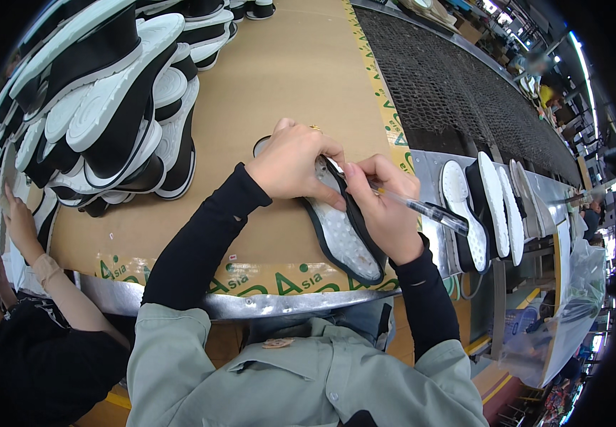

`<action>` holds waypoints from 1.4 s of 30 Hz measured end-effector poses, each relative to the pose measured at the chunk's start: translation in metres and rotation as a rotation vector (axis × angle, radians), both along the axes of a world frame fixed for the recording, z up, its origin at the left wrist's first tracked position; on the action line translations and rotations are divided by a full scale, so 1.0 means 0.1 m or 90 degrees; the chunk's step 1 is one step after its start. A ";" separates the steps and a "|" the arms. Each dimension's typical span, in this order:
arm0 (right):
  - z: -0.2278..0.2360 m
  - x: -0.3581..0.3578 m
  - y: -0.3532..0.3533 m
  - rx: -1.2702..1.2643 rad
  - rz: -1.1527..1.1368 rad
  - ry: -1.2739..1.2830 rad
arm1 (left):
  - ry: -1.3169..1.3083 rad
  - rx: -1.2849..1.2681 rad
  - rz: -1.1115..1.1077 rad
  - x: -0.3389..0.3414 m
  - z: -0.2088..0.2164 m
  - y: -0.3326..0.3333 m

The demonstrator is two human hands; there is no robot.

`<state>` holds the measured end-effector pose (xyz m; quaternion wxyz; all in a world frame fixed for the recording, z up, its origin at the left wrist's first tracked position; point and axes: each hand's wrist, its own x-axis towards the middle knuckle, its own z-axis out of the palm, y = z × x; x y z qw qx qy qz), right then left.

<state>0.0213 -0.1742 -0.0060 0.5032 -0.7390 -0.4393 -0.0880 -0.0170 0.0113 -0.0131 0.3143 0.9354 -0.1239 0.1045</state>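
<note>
A shoe sole [340,238] with a pale dimpled inner face and a dark rim lies slantwise on the brown-covered table in front of me. My left hand [297,160] is closed over its far part, thumb lying on the pale face and fingers at the rim. My right hand [387,206] grips a clear pen [432,212], whose rear end points right. The right fingertips are at the sole's right rim, close to the left fingers. Whatever the pen's tip touches is hidden by the fingers.
Stacked black-and-white soles [119,99] crowd the table's left side, where a co-worker's hand [22,224] reaches in. More soles [493,203] stand in a row on a metal ledge at right. A dark mesh conveyor [457,78] runs beyond the table.
</note>
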 end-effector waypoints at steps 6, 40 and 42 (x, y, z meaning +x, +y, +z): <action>-0.10 -0.02 -0.19 -0.034 -0.001 0.005 | -0.017 0.019 -0.007 0.00 -0.01 -0.01; -0.25 -0.20 -1.00 -0.098 0.000 0.080 | 0.004 0.010 -0.026 -0.01 -0.02 0.02; -0.31 -0.23 -1.07 -0.079 -0.011 0.097 | -0.016 0.003 -0.025 -0.01 0.00 0.01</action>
